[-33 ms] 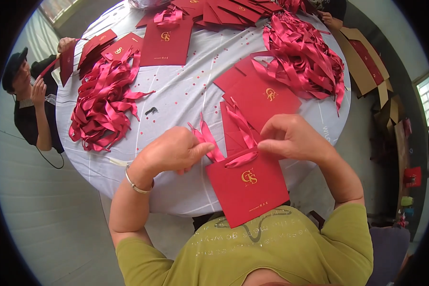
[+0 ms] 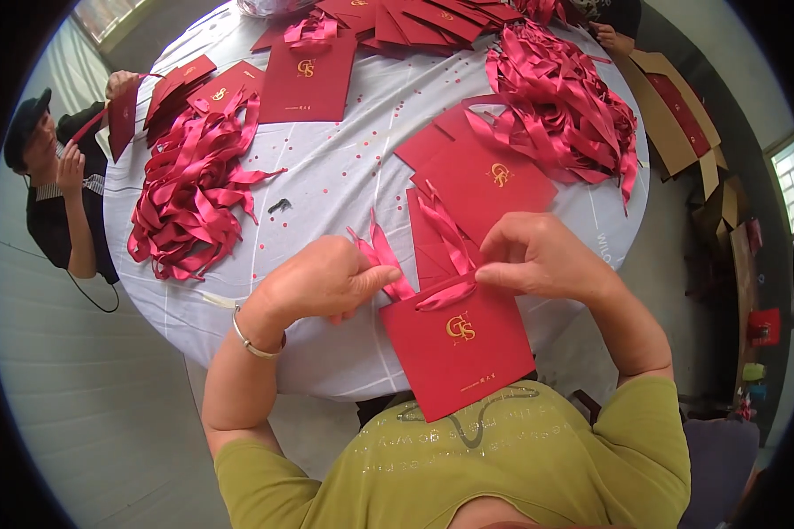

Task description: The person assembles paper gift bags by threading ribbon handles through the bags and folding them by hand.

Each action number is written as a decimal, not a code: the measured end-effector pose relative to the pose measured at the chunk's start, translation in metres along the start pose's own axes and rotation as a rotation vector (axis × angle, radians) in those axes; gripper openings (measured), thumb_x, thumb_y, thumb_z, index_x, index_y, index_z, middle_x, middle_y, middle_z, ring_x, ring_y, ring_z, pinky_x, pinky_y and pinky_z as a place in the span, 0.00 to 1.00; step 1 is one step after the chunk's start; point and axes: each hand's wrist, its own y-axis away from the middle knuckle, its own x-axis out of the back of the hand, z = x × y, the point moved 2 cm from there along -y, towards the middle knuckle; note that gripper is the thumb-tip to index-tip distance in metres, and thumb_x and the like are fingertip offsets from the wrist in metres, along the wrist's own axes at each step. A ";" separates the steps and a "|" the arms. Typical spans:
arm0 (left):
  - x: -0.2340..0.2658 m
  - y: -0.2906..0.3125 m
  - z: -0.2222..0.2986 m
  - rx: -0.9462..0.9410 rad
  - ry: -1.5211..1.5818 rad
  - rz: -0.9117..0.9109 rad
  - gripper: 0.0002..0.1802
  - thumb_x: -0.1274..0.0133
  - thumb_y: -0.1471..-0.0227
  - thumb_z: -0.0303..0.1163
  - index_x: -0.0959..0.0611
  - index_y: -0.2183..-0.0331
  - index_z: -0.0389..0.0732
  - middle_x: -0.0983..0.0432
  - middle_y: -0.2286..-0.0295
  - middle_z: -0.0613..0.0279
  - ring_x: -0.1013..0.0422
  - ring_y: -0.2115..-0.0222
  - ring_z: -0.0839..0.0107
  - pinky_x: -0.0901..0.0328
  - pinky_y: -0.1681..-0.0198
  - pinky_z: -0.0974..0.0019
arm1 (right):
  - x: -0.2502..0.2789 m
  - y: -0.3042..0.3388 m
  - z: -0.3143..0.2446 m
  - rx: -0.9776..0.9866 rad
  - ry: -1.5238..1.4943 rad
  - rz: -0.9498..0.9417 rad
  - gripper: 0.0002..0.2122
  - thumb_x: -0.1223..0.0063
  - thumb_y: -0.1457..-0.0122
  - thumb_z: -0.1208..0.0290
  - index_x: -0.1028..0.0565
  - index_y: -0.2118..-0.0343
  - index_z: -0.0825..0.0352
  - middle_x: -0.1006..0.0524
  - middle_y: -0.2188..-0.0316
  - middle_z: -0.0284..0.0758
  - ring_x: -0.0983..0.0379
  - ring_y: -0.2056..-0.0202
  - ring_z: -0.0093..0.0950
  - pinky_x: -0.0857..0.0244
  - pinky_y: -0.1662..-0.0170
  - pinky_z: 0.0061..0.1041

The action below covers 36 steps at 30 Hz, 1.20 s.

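The bag (image 2: pixel 459 366) is positioned at the near edge of the surface (image 2: pixel 326 353), with its ribbon (image 2: pixel 448 295) at the top edge. The right hand (image 2: pixel 538 256) pinches the ribbon between thumb and forefinger; the left hand (image 2: pixel 326 278) is curled, thumb against the left strand, and whether it grips cannot be determined. Further bags (image 2: pixel 503 194) lie beyond, beside a ribbon pile (image 2: pixel 569 106).

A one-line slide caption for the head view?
Left hand and right hand at a red bag with pink ribbons, ribbon heaps beyond.
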 end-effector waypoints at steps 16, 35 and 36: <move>-0.005 -0.003 -0.004 -0.242 0.269 -0.195 0.14 0.33 0.53 0.29 0.21 0.69 0.32 0.21 0.78 0.63 0.25 0.78 0.81 0.32 0.75 0.76 | -0.002 0.000 0.015 -0.062 -0.239 -0.127 0.12 0.30 0.53 0.75 0.25 0.68 0.67 0.28 0.70 0.26 0.34 0.72 0.14 0.38 0.70 0.17; 0.047 -0.023 -0.051 -0.543 1.167 0.904 0.16 0.50 0.38 0.39 0.25 0.59 0.35 0.22 0.63 0.56 0.24 0.64 0.70 0.30 0.59 0.67 | 0.102 -0.123 -0.076 0.448 -0.415 0.653 0.12 0.38 0.43 0.70 0.21 0.59 0.70 0.21 0.70 0.26 0.31 0.73 0.10 0.40 0.72 0.10; 0.050 -0.026 -0.057 -0.503 1.141 0.943 0.15 0.50 0.38 0.39 0.26 0.59 0.35 0.23 0.62 0.55 0.24 0.64 0.69 0.30 0.59 0.67 | 0.104 -0.144 -0.091 0.455 -0.382 0.725 0.11 0.38 0.43 0.71 0.21 0.59 0.71 0.20 0.68 0.29 0.28 0.70 0.14 0.35 0.68 0.13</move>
